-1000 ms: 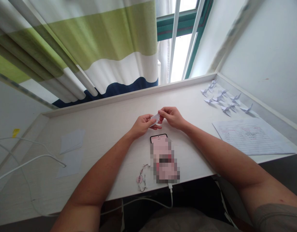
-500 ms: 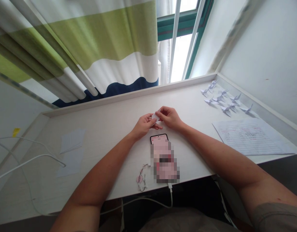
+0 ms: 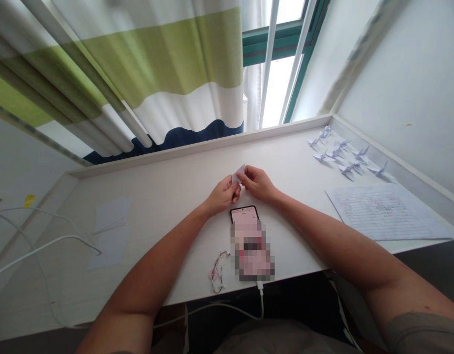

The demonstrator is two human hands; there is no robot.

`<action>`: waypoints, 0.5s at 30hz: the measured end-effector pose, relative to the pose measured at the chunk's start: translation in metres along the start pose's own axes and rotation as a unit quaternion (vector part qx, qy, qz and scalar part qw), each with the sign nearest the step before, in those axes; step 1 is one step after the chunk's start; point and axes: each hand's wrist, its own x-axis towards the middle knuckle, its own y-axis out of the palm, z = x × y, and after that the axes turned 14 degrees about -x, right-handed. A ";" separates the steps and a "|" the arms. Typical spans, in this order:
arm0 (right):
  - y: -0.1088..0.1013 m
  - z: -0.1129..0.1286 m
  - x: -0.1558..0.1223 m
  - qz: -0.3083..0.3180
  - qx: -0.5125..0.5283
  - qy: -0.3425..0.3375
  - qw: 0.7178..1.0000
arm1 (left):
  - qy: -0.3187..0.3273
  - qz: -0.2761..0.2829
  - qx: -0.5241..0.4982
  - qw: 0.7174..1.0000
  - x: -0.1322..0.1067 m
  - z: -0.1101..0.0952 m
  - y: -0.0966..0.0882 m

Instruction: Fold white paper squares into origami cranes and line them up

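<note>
A small folded piece of white paper (image 3: pixel 238 173) is pinched between both my hands above the middle of the white desk (image 3: pixel 167 196). My left hand (image 3: pixel 223 195) grips its lower left side with closed fingers. My right hand (image 3: pixel 257 182) holds its right side, fingers curled in a pinch. A corner of the paper sticks up between the two thumbs. Just below my hands lies a phone (image 3: pixel 251 241) with a pink screen, plugged into a white cable (image 3: pixel 249 309).
Several white paper cranes (image 3: pixel 343 155) stand at the back right corner. A lined written sheet (image 3: pixel 385 211) lies at the right. Blank paper squares (image 3: pixel 110 231) lie at the left beside white cables (image 3: pixel 42 246). A small pink charm (image 3: pixel 216 270) lies next to the phone. A striped curtain hangs behind.
My hands have closed together on the paper and turned it, so a corner now points upward. The view has shifted slightly.
</note>
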 end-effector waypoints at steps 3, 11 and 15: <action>0.001 0.002 0.000 -0.034 -0.028 -0.004 0.999 | 0.001 0.006 0.011 1.000 0.000 0.002 0.001; 0.000 0.010 0.001 -0.021 0.062 0.036 0.997 | 0.056 -0.054 0.096 0.992 -0.001 0.004 0.001; 0.000 0.011 0.002 -0.067 0.061 0.073 0.993 | 0.222 -0.141 0.259 0.929 -0.004 -0.001 0.002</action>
